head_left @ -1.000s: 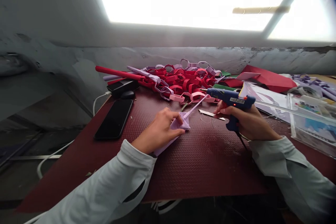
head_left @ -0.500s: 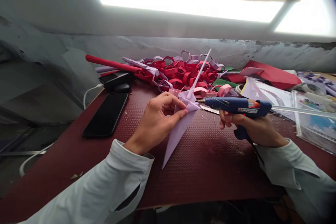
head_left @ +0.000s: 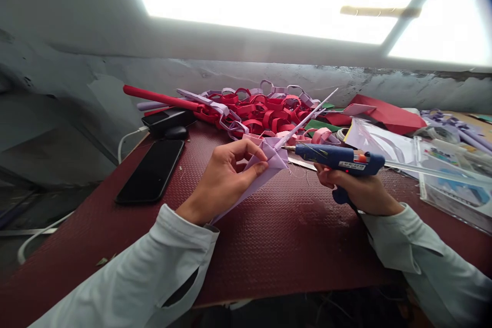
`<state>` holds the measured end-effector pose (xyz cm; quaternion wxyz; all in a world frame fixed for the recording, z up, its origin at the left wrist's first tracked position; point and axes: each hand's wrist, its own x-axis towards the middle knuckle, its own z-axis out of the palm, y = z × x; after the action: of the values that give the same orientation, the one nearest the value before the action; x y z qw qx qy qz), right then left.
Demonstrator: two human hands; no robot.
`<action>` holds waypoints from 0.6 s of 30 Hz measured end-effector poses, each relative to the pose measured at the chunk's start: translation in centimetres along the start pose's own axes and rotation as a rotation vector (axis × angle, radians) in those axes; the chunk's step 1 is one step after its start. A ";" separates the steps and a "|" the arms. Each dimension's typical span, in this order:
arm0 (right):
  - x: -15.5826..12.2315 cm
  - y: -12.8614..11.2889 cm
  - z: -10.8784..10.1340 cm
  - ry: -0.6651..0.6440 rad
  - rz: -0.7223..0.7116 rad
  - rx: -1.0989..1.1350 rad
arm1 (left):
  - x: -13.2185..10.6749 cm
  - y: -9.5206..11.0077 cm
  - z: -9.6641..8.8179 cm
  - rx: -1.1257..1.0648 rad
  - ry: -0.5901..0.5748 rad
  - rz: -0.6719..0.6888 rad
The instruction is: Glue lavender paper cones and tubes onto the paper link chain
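My left hand [head_left: 234,174] pinches a folded lilac paper piece [head_left: 275,156] between thumb and fingers. Its pointed lower end slants down toward my left cuff, and a thin rolled lilac stem sticks up to the right. My right hand [head_left: 357,189] is wrapped round the handle of a blue hot glue gun [head_left: 330,158], with a clear glue stick [head_left: 418,170] coming out of its back. The gun's metal nozzle points left and is at the folds near the base of the stem; whether it touches the paper I cannot tell.
Red and lilac paper chains [head_left: 265,107] are heaped behind my hands. A black phone [head_left: 151,171] lies at left, near a dark box [head_left: 165,119]. Red folded paper [head_left: 388,113] and clear plastic packets [head_left: 453,179] lie at right on the dark red table [head_left: 277,251].
The lilac paper has turned so its stem leans further right and its lower point swings left toward my cuff. The glue gun stays close beside the folds.
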<state>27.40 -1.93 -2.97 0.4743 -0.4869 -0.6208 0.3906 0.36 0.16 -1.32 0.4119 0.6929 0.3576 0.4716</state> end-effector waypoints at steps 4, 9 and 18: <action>-0.1 -0.2 0.1 0.026 -0.005 -0.060 | 0.1 0.0 0.1 -0.015 0.001 0.005; 0.0 -0.2 0.1 0.048 -0.005 -0.108 | 0.0 0.2 0.1 -0.031 0.006 -0.007; 0.0 0.6 0.0 0.141 -0.075 -0.119 | 0.1 0.3 0.1 -0.039 0.011 -0.007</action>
<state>27.51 -1.76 -3.53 0.5015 -0.5169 -0.6258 0.2996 0.48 0.10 -1.05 0.4248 0.6809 0.3531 0.4808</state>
